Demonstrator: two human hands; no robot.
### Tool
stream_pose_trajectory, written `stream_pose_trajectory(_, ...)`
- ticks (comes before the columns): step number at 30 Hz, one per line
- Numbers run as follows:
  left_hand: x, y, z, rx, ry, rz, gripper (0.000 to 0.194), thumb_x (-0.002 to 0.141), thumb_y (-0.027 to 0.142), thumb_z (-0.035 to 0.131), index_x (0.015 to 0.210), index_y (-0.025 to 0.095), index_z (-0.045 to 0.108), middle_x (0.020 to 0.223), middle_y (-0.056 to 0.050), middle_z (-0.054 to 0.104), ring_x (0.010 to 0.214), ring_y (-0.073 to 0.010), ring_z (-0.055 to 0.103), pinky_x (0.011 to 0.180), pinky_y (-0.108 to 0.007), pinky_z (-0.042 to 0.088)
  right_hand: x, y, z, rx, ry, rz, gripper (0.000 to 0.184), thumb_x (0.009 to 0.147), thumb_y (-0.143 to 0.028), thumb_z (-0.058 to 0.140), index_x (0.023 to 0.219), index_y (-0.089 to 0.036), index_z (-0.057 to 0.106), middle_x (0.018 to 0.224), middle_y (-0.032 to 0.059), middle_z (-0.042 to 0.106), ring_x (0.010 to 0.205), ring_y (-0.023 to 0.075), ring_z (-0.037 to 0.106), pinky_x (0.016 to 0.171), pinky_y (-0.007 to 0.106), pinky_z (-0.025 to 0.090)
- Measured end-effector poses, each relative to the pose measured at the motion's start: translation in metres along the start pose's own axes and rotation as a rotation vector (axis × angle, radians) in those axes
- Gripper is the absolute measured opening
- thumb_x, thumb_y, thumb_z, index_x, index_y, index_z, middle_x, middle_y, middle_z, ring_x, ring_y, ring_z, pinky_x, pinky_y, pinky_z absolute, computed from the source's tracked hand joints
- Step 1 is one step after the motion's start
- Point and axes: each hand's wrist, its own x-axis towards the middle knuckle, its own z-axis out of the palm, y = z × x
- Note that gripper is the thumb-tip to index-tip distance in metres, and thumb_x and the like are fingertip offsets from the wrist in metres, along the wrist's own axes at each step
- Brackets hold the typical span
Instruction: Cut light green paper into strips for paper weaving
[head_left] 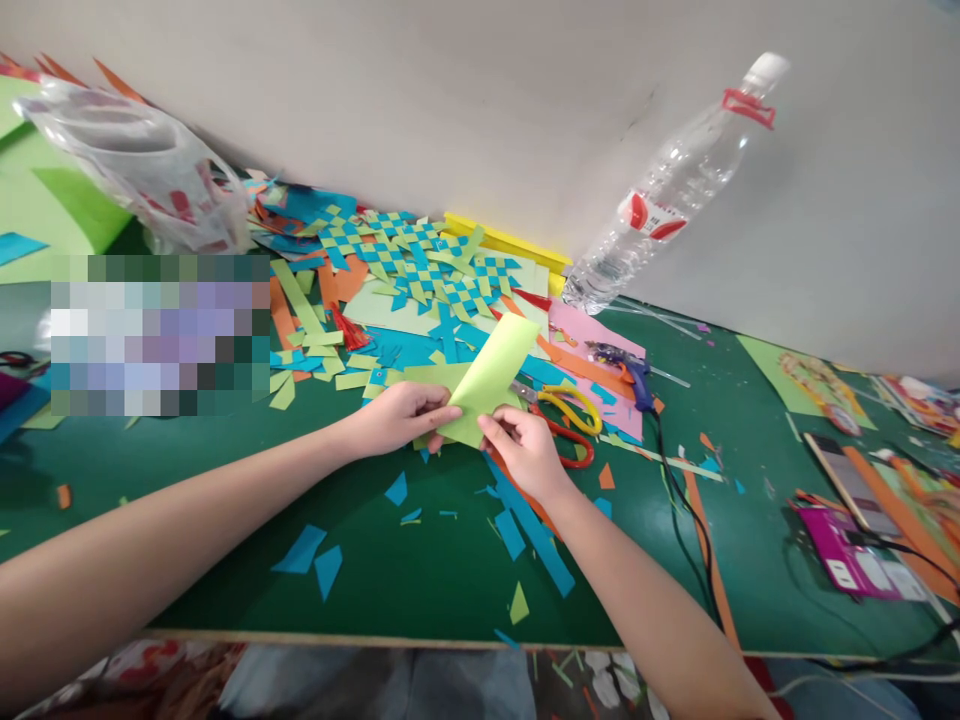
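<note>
Your left hand [409, 416] pinches the paper [496, 365] at its lower left, your right hand [525, 452] at its lower right; its upper length extends beyond both.

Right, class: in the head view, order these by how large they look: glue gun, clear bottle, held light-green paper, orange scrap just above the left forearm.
Largest to smallest, by apparent size only:
1. clear bottle
2. held light-green paper
3. glue gun
4. orange scrap
</note>
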Motion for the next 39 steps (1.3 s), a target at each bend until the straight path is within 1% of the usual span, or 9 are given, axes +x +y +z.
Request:
stream_pose_trajectory(4, 0.0003, -0.0007, 0.0004, 0.005, 0.0, -0.013, 0.04, 0.093, 0.049, 0.044, 0.072, 0.017, 0.055, 0.059, 0.0, 0.067, 0.049, -0.0101, 0.05, 0.049, -0.021, 0.035, -0.0003, -0.0013, 0.0, -0.002, -0.002, -0.001, 0.038, 0.086, -0.053, 0.058, 0.067, -0.021, 0.058, 0.062, 0.0001, 0.062, 0.059, 0.0151, 0.058, 0.06, 0.027, 0.047)
stream_pose_trajectory(7, 0.0006, -0.0015, 0.0005, -0.003, -0.001, -0.016, 0.036, 0.093, 0.047, 0.045, 0.079, 0.016, 0.058, 0.057, 0.0, 0.067, 0.048, -0.01, 0.051, 0.049, -0.02, 0.036, -0.0003, -0.0024, -0.0001, -0.014, -0.005, -0.008, 0.038, 0.087, -0.052, 0.057, 0.067, -0.021, 0.058, 0.061, 0.0, 0.061, 0.061, 0.0153, 0.059, 0.061, 0.027, 0.046)
stream_pose_trajectory(12, 0.001, -0.0019, 0.0003, 0.0, -0.002, -0.011, 0.033, 0.093, 0.043, 0.046, 0.085, 0.015, 0.061, 0.056, 0.0, 0.066, 0.05, -0.011, 0.055, 0.051, -0.02, 0.039, 0.0004, -0.0035, -0.0002, -0.031, -0.008, -0.017, 0.038, 0.088, -0.052, 0.056, 0.067, -0.021, 0.059, 0.063, 0.0003, 0.062, 0.062, 0.0154, 0.059, 0.061, 0.027, 0.046)
stream_pose_trajectory(16, 0.0007, -0.0017, 0.0006, -0.077, -0.015, -0.01, 0.035, 0.093, 0.047, 0.046, 0.089, 0.015, 0.061, 0.055, 0.0, 0.066, 0.051, -0.0117, 0.058, 0.05, -0.02, 0.04, 0.0008, -0.0024, -0.0002, -0.007, -0.001, -0.007, 0.036, 0.088, -0.051, 0.056, 0.068, -0.021, 0.058, 0.062, 0.0001, 0.061, 0.061, 0.0151, 0.059, 0.06, 0.027, 0.047)
stream_pose_trajectory(19, 0.0004, -0.0018, 0.0009, -0.15, -0.031, 0.0, 0.036, 0.093, 0.049, 0.046, 0.091, 0.015, 0.061, 0.059, 0.0, 0.066, 0.055, -0.0129, 0.061, 0.051, -0.02, 0.041, 0.0007, -0.0018, -0.0001, 0.003, 0.007, -0.001, 0.035, 0.088, -0.049, 0.055, 0.068, -0.021, 0.058, 0.061, -0.0003, 0.06, 0.06, 0.0151, 0.059, 0.06, 0.028, 0.047)
stream_pose_trajectory(21, 0.0003, -0.0022, 0.0009, -0.156, -0.041, 0.007, 0.036, 0.093, 0.049, 0.047, 0.092, 0.016, 0.06, 0.062, -0.001, 0.068, 0.057, -0.0132, 0.062, 0.053, -0.021, 0.042, 0.0004, -0.0019, -0.0001, 0.005, 0.01, -0.002, 0.034, 0.089, -0.048, 0.055, 0.068, -0.021, 0.058, 0.061, -0.0006, 0.059, 0.059, 0.0149, 0.058, 0.059, 0.028, 0.046)
stream_pose_trajectory(28, 0.0007, -0.0021, -0.0003, -0.025, -0.025, 0.006, 0.032, 0.093, 0.045, 0.048, 0.084, 0.016, 0.06, 0.058, 0.001, 0.067, 0.048, -0.0096, 0.051, 0.048, -0.019, 0.034, 0.0002, -0.002, -0.0003, 0.013, 0.0, -0.023, 0.034, 0.089, -0.047, 0.056, 0.067, -0.021, 0.057, 0.061, -0.0007, 0.059, 0.06, 0.0146, 0.057, 0.059, 0.027, 0.045)
stream_pose_trajectory(32, 0.0012, -0.0025, -0.0005, 0.003, -0.018, 0.01, 0.031, 0.093, 0.042, 0.048, 0.081, 0.016, 0.059, 0.058, 0.001, 0.067, 0.047, -0.0091, 0.05, 0.047, -0.019, 0.033, 0.0005, -0.0015, -0.0003, 0.006, 0.005, -0.03, 0.034, 0.089, -0.046, 0.057, 0.066, -0.021, 0.056, 0.06, -0.0011, 0.058, 0.058, 0.0143, 0.056, 0.059, 0.027, 0.044)
stream_pose_trajectory(39, -0.0001, -0.0011, -0.0001, -0.132, -0.043, -0.003, 0.037, 0.092, 0.049, 0.046, 0.091, 0.015, 0.061, 0.062, -0.001, 0.068, 0.056, -0.0127, 0.06, 0.053, -0.02, 0.042, 0.0007, -0.0024, -0.0009, 0.003, 0.002, -0.012, 0.034, 0.09, -0.044, 0.055, 0.067, -0.02, 0.057, 0.06, -0.0007, 0.059, 0.059, 0.0143, 0.057, 0.058, 0.026, 0.044)
